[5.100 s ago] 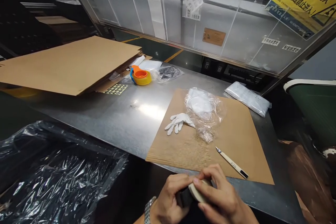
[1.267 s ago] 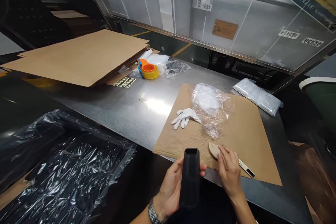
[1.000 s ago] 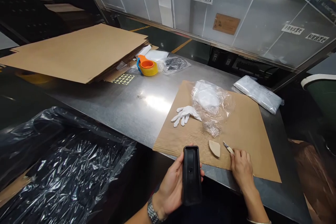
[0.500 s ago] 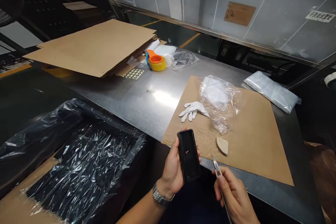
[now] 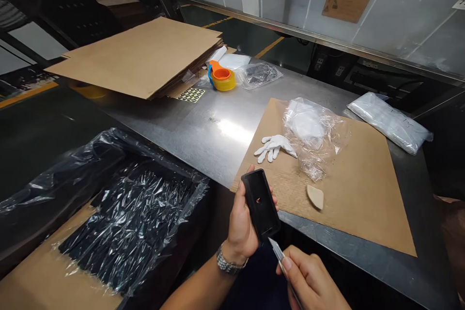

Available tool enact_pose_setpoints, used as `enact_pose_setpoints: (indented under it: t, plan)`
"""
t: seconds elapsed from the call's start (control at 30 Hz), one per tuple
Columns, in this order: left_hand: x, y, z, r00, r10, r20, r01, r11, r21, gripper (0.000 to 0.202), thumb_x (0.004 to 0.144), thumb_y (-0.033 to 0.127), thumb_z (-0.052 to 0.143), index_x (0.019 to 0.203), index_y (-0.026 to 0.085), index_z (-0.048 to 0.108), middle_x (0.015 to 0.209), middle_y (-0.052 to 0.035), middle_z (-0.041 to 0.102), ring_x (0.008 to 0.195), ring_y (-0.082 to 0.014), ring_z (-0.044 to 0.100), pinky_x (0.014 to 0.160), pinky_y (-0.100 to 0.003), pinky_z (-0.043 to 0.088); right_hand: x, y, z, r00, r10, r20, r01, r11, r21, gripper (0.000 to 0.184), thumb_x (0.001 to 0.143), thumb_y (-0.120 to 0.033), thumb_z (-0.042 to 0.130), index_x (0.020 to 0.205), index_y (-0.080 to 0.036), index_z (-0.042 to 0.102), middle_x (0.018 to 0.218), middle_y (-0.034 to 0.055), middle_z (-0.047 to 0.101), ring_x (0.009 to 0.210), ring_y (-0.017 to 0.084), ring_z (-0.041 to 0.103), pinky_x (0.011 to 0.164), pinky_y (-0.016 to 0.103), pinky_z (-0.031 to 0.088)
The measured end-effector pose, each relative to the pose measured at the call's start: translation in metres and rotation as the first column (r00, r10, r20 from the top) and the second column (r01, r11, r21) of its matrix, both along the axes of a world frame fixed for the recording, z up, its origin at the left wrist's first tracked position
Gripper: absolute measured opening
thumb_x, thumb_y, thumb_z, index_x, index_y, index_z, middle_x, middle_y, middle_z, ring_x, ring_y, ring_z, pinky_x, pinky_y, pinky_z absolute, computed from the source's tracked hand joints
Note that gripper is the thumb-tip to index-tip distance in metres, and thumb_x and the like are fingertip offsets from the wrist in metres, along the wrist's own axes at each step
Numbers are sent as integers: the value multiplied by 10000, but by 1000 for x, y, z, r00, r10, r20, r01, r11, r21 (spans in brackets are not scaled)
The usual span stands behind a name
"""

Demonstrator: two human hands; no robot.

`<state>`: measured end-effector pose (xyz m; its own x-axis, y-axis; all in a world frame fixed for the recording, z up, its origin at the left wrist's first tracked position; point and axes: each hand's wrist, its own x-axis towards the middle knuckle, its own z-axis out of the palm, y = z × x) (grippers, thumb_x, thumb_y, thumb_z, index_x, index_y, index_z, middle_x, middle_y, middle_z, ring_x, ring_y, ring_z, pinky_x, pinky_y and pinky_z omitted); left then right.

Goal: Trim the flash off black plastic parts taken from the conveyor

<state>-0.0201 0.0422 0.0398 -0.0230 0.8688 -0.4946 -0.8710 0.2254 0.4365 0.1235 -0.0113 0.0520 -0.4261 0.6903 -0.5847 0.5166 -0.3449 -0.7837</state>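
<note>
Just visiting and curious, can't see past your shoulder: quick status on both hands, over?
Left hand grips black case, open side up. Right hand grips craft knife, blade tip at case's near end. Beige wedge lies apart on cardboard sheet, nothing between.

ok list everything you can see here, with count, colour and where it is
black rectangular plastic tray part: 1, black, held upright in the left hand
thin metal craft knife: 1, silver, in the right hand, tip at the part's lower edge
beige wedge-shaped piece: 1, beige, on the brown cardboard mat
white fabric glove: 1, white, on the mat
crumpled clear plastic bag: 1, clear, on the mat
orange and yellow tape dispenser: 1, far table side
stack of flat cardboard sheets: 1, brown, far left
box lined with clear plastic film: 1, holds black parts, left of the table
steel table: 1, grey
left hand: 1, wristwatch
right hand: 1
</note>
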Motion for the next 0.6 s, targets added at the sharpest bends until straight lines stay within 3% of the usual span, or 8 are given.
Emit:
enact_pose_setpoints:
  t: [0.17,0.37,0.6]
  plan:
    - [0,-2,-2,1000,19,-19,-19,1000,-1,511,863,454,414,1350,331,319,772,-22,614,633,-152,609,595,-293,527,-3,4,2,998,43,-49,-45,998,-37,491,867,-618,261,733,-194,469,380,-99,286,345,64,374,365,153,263]
    - [0,-3,-2,999,22,-32,-21,999,41,528,862,469,406,1361,335,293,787,-26,618,648,-154,606,612,-293,516,-7,2,8,999,-33,-1,33,997,-63,511,843,-652,264,729,-196,464,424,-98,287,370,61,383,389,164,267]
    - [0,-3,-2,997,44,-71,-38,995,91,520,867,469,396,1362,357,284,785,-19,620,672,-153,597,625,-287,506,-6,5,8,999,47,27,-47,999,-7,485,872,-615,232,701,-210,437,383,-103,266,348,69,346,408,185,275]
